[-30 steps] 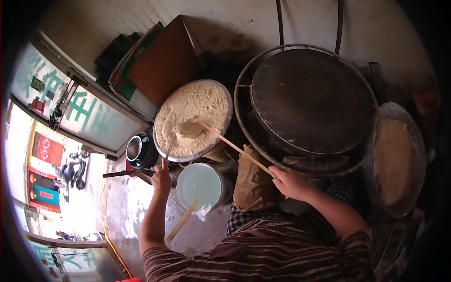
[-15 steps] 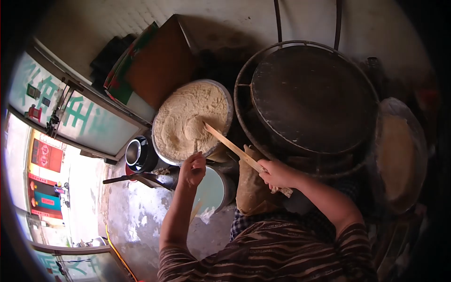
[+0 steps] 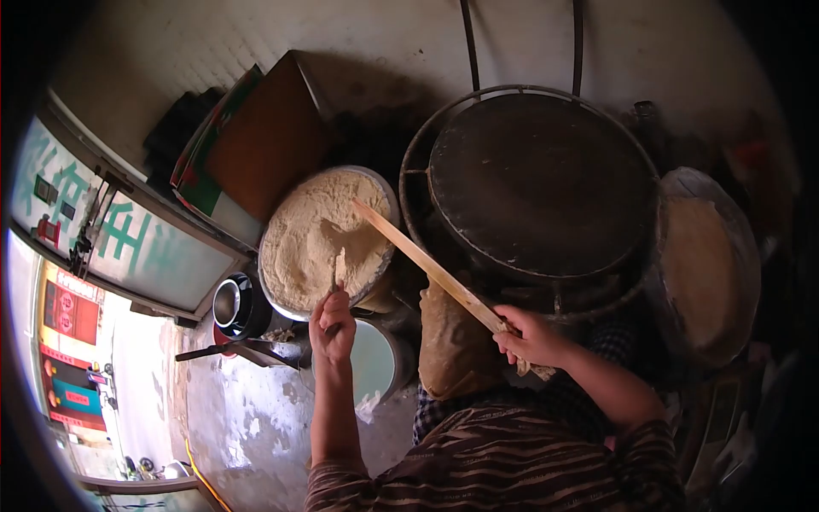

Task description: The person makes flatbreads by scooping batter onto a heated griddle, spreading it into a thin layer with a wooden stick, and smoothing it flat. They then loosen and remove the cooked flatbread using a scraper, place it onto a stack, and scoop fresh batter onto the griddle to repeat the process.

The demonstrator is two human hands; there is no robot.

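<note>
Stained wall [image 3: 384,38] at the back of a dim room, and at left a glass door [image 3: 158,260] with green characters [image 3: 119,230]; beyond the door, a bright street [image 3: 141,384]. Below, grey floor [image 3: 243,427] with shiny patches.

Near the middle, a round tub [image 3: 394,205] full of pale dough [image 3: 294,226], rough and hollowed on top. Grasps in the right hand [image 3: 531,337] a flat wooden stick [image 3: 426,263], clenched close to its lower end; just under this hand, a pale clump [image 3: 537,370]. Points the stick slantwise to upper left, across the rim of the tub, with far tip over the dough; cannot tell whether touching it. Grasps in the left hand [image 3: 333,328] a thin tool [image 3: 339,263], at the near rim of the tub, with tip upward and smeared with dough. Holds the two hands well apart.

Just below the tub, partly hidden by the left forearm [image 3: 335,418], a bucket [image 3: 404,367] of pale liquid [image 3: 371,350]. Between bucket and right hand, a brown bundle [image 3: 456,350]. To right of the tub, a large round griddle [image 3: 542,183] inside a metal ring [image 3: 520,89]; at far right, a basin [image 3: 740,247] lined with plastic. At left of the tub, a black pot [image 3: 252,305]; above it, a leaning brown board [image 3: 264,145].
</note>
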